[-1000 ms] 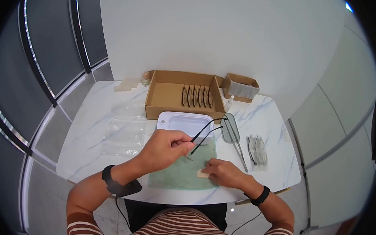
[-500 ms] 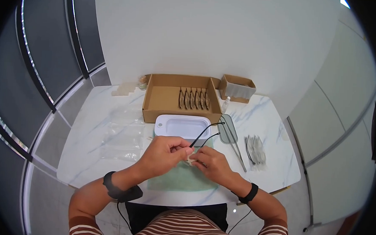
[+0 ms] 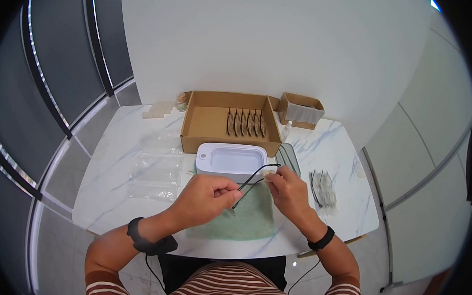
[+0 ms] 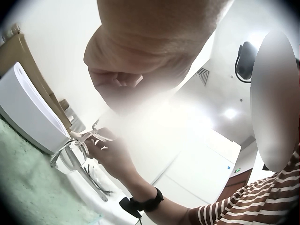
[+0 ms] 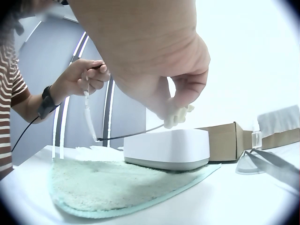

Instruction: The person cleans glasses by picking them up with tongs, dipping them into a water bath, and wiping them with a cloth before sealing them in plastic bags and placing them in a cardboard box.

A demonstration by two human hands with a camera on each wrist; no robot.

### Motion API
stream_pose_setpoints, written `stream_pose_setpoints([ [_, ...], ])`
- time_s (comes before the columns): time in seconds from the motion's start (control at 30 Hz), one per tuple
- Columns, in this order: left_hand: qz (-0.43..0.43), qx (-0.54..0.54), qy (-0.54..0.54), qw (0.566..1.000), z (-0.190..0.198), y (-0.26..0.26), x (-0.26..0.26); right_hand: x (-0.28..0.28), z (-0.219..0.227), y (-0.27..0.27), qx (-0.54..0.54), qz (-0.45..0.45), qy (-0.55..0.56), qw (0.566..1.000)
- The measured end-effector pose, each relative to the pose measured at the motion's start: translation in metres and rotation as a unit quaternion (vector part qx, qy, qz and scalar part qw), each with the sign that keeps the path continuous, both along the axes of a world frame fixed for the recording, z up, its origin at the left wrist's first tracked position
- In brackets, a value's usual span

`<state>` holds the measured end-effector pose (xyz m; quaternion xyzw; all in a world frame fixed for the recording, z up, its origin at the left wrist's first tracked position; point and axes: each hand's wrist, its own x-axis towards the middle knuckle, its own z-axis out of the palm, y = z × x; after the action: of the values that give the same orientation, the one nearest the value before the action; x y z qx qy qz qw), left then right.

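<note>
My left hand (image 3: pixel 206 199) pinches a pair of glasses (image 3: pixel 255 173) above the green towel (image 3: pixel 242 222), its dark temples pointing away to the right. The clear lens rims (image 4: pixel 70 157) show in the left wrist view. My right hand (image 3: pixel 289 192) pinches a small crumpled cream cloth (image 5: pixel 177 117) around the far part of one temple (image 5: pixel 133 133). Directly behind the glasses stands a white tub (image 3: pixel 204 166) with a shallow basin, partly on the towel.
Behind the tub, an open cardboard box (image 3: pixel 205 122) holds several glasses in a row. A smaller box (image 3: pixel 307 119) and a spray bottle (image 3: pixel 286 131) stand at back right. Bagged glasses (image 3: pixel 325 189) lie right, clear plastic bags (image 3: pixel 157 170) left. Long tweezers (image 5: pixel 274 164) lie near my right hand.
My right hand picked up the cream cloth from the towel, brought it to the glasses beside my left hand, then moved it outward along a temple. The left hand keeps hold of the glasses.
</note>
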<state>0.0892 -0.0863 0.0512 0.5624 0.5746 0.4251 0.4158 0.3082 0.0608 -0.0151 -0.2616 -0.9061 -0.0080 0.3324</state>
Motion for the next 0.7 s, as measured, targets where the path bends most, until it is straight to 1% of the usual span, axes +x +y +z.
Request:
stream_pose_setpoints([
  [0.03, 0.0, 0.0, 0.0, 1.0, 0.0, 0.0, 0.0, 0.003, 0.001, 0.004, 0.0, 0.0, 0.0, 1.0],
  [0.1, 0.006, 0.004, 0.014, 1.0, -0.001, 0.0, 0.0, 0.01, 0.002, 0.011, -0.026, -0.017, 0.071, 0.997],
  [0.13, 0.006, 0.004, 0.015, 1.0, -0.002, 0.0, 0.001, 0.014, 0.002, 0.011, -0.076, -0.026, 0.108, 0.991],
  [0.17, 0.01, 0.015, 0.016, 1.0, -0.004, 0.0, 0.001, 0.017, 0.002, 0.012, -0.076, -0.026, 0.109, 0.991],
  [0.2, 0.015, 0.026, 0.018, 0.999, -0.005, 0.001, 0.002, 0.021, 0.001, 0.012, -0.148, -0.017, 0.178, 0.973],
  [0.23, 0.016, 0.027, 0.018, 0.999, -0.007, 0.002, 0.002, 0.025, 0.0, 0.012, -0.219, -0.006, 0.244, 0.945],
  [0.27, 0.016, 0.037, 0.028, 0.999, -0.011, 0.003, 0.001, 0.029, 0.002, 0.006, -0.349, -0.01, 0.288, 0.892],
  [0.3, 0.017, 0.047, 0.037, 0.998, -0.014, 0.004, 0.001, 0.031, 0.006, -0.001, -0.348, -0.009, 0.288, 0.892],
  [0.33, 0.016, 0.048, 0.038, 0.998, -0.016, 0.005, 0.002, 0.031, 0.012, -0.011, -0.443, 0.007, 0.315, 0.839],
  [0.37, 0.025, 0.066, 0.043, 0.997, -0.018, 0.006, 0.004, 0.032, 0.016, -0.02, -0.531, 0.022, 0.339, 0.776],
  [0.43, 0.026, 0.085, 0.049, 0.995, -0.024, 0.01, 0.009, 0.028, 0.016, -0.036, -0.587, 0.047, 0.302, 0.749],
  [0.5, 0.033, 0.106, 0.053, 0.992, -0.035, 0.014, 0.014, 0.019, 0.006, -0.047, -0.657, 0.083, 0.286, 0.693],
  [0.53, 0.031, 0.107, 0.053, 0.992, -0.039, 0.016, 0.018, 0.013, 0.002, -0.052, -0.656, 0.082, 0.289, 0.693],
  [0.6, 0.007, 0.134, 0.049, 0.99, -0.045, 0.019, 0.024, 0.003, -0.004, -0.057, -0.733, 0.126, 0.309, 0.593],
  [0.63, 0.008, 0.135, 0.05, 0.99, -0.045, 0.019, 0.025, 0.001, -0.008, -0.054, -0.733, 0.127, 0.308, 0.593],
  [0.7, 0.01, 0.149, 0.079, 0.986, -0.045, 0.018, 0.026, -0.005, -0.016, -0.048, -0.765, 0.175, 0.339, 0.519],
])
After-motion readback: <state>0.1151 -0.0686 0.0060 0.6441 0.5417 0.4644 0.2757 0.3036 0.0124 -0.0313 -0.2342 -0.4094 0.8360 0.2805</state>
